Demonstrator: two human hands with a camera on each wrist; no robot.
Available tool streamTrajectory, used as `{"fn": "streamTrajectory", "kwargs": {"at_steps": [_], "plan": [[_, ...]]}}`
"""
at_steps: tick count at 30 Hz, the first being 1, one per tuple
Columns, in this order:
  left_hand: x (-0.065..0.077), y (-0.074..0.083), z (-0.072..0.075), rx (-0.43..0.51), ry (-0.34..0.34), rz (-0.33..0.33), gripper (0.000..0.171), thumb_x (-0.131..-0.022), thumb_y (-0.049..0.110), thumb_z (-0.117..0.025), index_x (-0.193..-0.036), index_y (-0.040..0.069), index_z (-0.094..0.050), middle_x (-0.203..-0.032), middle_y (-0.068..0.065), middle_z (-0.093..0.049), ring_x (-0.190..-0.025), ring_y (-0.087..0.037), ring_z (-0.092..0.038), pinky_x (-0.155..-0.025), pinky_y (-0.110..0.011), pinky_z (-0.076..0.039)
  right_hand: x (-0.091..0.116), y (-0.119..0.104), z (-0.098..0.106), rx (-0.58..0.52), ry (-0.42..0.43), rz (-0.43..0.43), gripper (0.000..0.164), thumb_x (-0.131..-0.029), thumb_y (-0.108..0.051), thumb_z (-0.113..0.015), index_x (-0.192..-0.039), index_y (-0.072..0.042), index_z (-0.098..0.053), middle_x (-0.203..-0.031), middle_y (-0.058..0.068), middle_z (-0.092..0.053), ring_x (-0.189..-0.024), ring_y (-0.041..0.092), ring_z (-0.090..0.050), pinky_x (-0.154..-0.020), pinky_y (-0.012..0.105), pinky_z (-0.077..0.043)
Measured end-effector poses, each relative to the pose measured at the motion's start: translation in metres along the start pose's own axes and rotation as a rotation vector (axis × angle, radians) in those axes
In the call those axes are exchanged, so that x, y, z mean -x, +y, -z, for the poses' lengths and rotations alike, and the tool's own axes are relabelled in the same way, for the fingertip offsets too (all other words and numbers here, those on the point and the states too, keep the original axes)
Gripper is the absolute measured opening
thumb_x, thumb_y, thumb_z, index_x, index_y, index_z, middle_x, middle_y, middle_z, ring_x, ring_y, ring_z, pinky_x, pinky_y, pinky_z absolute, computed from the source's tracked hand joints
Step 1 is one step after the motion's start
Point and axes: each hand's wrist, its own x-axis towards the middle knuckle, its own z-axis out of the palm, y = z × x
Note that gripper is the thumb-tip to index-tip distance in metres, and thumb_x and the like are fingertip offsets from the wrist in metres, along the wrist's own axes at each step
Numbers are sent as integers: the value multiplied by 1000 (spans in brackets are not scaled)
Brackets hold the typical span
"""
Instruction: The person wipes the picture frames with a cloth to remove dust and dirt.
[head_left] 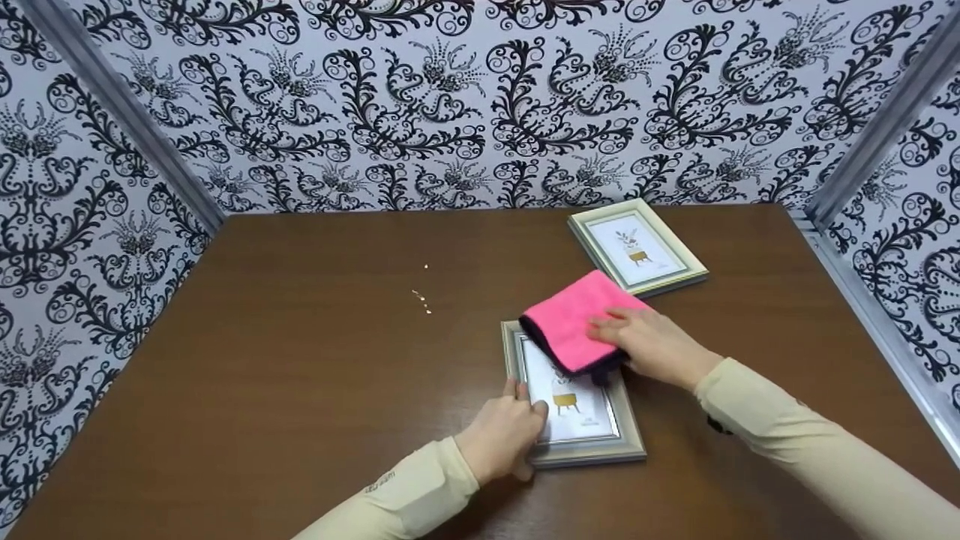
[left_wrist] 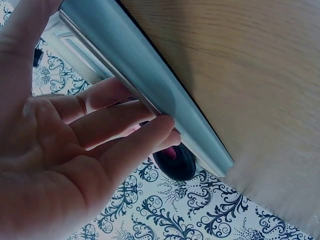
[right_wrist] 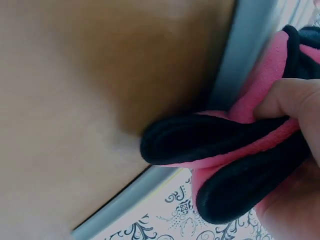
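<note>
gripping the near picture frame point(head_left: 589, 452) along its left side with our left hand point(head_left: 501, 433), we held a folded pink cloth point(head_left: 570, 319) between the thumb and fingers of our right hand point(head_left: 658, 346), over the frame's upper part. the near picture frame lay flat on the brown table point(head_left: 300, 360), while a second picture frame point(head_left: 637, 244) rested beyond it, to the right, near the patterned wall point(head_left: 420, 97).

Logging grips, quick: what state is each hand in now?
Left hand: closed, holding the nearer picture frame by its edge.
Right hand: closed, holding the pink cloth.
</note>
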Motion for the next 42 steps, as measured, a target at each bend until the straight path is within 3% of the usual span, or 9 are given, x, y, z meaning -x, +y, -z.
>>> {"fn": "streamTrajectory", "kwargs": {"at_steps": [6, 9, 15, 21, 25, 29, 33, 37, 42], "plan": [[1, 2, -1, -74, 49, 3, 73, -42, 56, -80, -88, 5, -53, -105, -26, -57, -99, -38, -55, -54, -30, -52, 20, -11, -2, 24, 15, 136, 56, -59, 7, -68, -113, -7, -61, -114, 6, -59, -112, 31, -47, -92, 44, -37], [0, 2, -1, -48, 48, 5, 73, -42, 53, -81, -89, 5, -53, -105, -27, -57, -99, -39, -55, -55, -31, -52, 33, -20, 0, 41, 5, 168, 59, -57, 7, -68, -113, -9, -62, -113, 5, -60, -111, 32, -48, -89, 45, -40], [0, 1, 0, -12, 26, 5, 75, -44, 49, -82, -96, 3, -56, -104, -28, -57, -100, -38, -54, -57, -32, -52, 56, -46, 5, 146, 6, 211, 59, -55, 4, -68, -112, -10, -62, -113, 6, -59, -107, 34, -50, -85, 46, -42], [0, 0, 0, -10, 41, 3, 71, -45, 47, -81, -94, 2, -57, -102, -27, -59, -97, -37, -55, -57, -33, -52, 66, -68, 4, 276, 85, 214, 44, -63, -2, -65, -107, -10, -65, -109, 7, -62, -101, 32, -54, -80, 42, -45], [0, 0, -1, -1, 50, 1, 67, -45, 46, -80, -91, 3, -56, -101, -26, -59, -95, -37, -56, -56, -33, -52, 61, -68, 2, 379, 85, 180, 36, -71, -6, -60, -106, -13, -66, -110, 3, -61, -101, 28, -54, -82, 40, -43], [0, -1, -1, 9, 43, 2, 64, -46, 44, -80, -88, 4, -54, -103, -28, -57, -97, -40, -54, -57, -34, -52, 45, -59, 0, 432, 17, 113, 36, -76, -4, -60, -110, -14, -64, -115, 2, -59, -107, 27, -51, -86, 41, -40], [0, -3, -2, -8, 43, -24, 64, -47, 45, -80, -87, 3, -53, -103, -29, -57, -98, -41, -54, -60, -33, -52, 22, -44, -1, 407, -44, 41, 37, -79, -4, -59, -115, -12, -61, -119, 6, -56, -112, 30, -47, -90, 44, -37], [0, -3, -2, -20, 52, -40, 65, -47, 47, -80, -87, 3, -54, -102, -30, -57, -97, -42, -54, -59, -32, -52, 3, -28, -2, 372, -47, -6, 38, -80, -3, -56, -117, -10, -59, -121, 8, -54, -115, 33, -44, -92, 48, -35], [1, -2, -1, -8, 52, -34, 64, -47, 47, -80, -87, 4, -55, -101, -29, -58, -97, -42, -54, -58, -33, -52, -5, -17, -4, 340, -44, -13, 37, -80, 0, -56, -116, -10, -60, -121, 7, -54, -115, 32, -44, -93, 46, -34]]}}
